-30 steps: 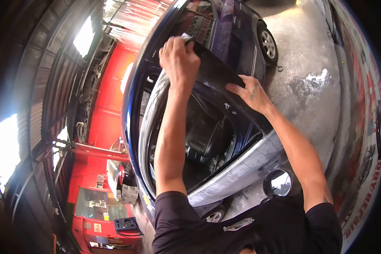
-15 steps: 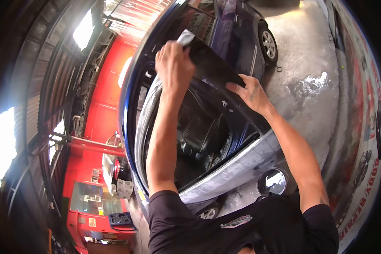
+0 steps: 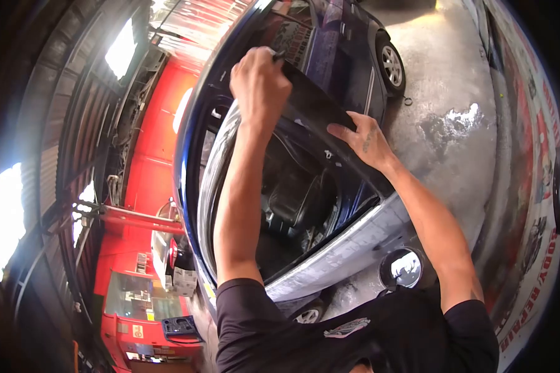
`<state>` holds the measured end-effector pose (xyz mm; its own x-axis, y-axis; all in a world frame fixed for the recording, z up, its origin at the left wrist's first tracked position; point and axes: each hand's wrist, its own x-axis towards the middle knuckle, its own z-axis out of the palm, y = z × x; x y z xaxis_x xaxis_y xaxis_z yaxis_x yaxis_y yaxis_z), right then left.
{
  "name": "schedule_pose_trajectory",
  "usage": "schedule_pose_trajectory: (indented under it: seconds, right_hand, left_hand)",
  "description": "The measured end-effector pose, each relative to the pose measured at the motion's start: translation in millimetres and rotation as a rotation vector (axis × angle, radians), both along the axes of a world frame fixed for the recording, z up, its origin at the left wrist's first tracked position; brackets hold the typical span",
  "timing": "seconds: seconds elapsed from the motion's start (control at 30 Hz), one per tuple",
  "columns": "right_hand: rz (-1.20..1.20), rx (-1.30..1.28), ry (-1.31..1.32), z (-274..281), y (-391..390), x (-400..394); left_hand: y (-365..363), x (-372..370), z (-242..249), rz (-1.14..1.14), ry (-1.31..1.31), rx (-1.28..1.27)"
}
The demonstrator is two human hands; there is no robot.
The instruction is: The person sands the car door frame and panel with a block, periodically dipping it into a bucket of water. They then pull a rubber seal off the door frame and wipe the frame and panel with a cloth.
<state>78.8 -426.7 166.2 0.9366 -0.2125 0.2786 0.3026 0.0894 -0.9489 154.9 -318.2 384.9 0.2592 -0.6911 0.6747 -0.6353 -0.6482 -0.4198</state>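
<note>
A dark blue car door stands open before me, with bare grey metal along its lower edge [image 3: 333,252]. Its black window frame [image 3: 314,93] slants across the middle. My left hand [image 3: 259,84] is closed at the frame's top corner; a small dark bit shows by its fingers, but what it holds is hidden. Farther down the frame, my right hand [image 3: 368,143] grips it, thumb on the near face and fingers behind. Beside my left forearm, the curved upper part of the frame [image 3: 221,146] is streaked pale grey.
Through the window opening a dark car seat [image 3: 289,202] shows. The car's rear wheel [image 3: 391,65] rests on the concrete floor [image 3: 442,68]. A round black container [image 3: 401,267] stands near my right elbow. A dark door panel [image 3: 180,326] lies at lower left, near a red wall [image 3: 155,143].
My left hand has shifted slightly up over the frame's corner, covering the shiny pale tip that showed before. My right hand keeps its grip on the frame.
</note>
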Motion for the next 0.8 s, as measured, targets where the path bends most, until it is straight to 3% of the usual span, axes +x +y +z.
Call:
schedule_pose_trajectory:
  seconds: [0.07,0.17,0.27,0.37,0.5,0.6,0.7,0.8]
  right_hand:
    - [-0.04,0.093,-0.185,-2.1,3.2,2.0]
    - [-0.036,0.157,-0.285,-11.0,5.3,5.9]
    - [-0.008,0.008,-0.071,-5.2,0.5,2.7]
    - [-0.026,0.073,-0.165,2.4,-0.2,-3.8]
    - [-0.038,0.128,-0.262,-3.4,3.9,0.3]
    - [-0.005,0.026,-0.091,2.8,-1.4,-5.0]
    - [-0.034,0.063,-0.15,5.3,-1.4,-4.1]
    - [-0.13,-0.018,-0.182,-6.5,5.5,0.9]
  left_hand:
    - [-7.0,1.0,5.4,-0.059,-0.027,0.012]
    - [40.7,-7.0,-2.6,0.057,0.021,0.008]
    - [34.8,-6.6,-3.9,0.042,0.006,0.002]
    - [-5.8,4.4,6.6,-0.06,-0.024,0.053]
    - [45.9,-12.2,0.4,0.037,0.06,-0.023]
    - [31.9,-7.7,-1.7,0.038,0.056,-0.023]
    - [-5.8,2.8,8.5,-0.071,0.009,0.038]
    - [24.5,-6.5,5.6,0.013,0.028,0.04]
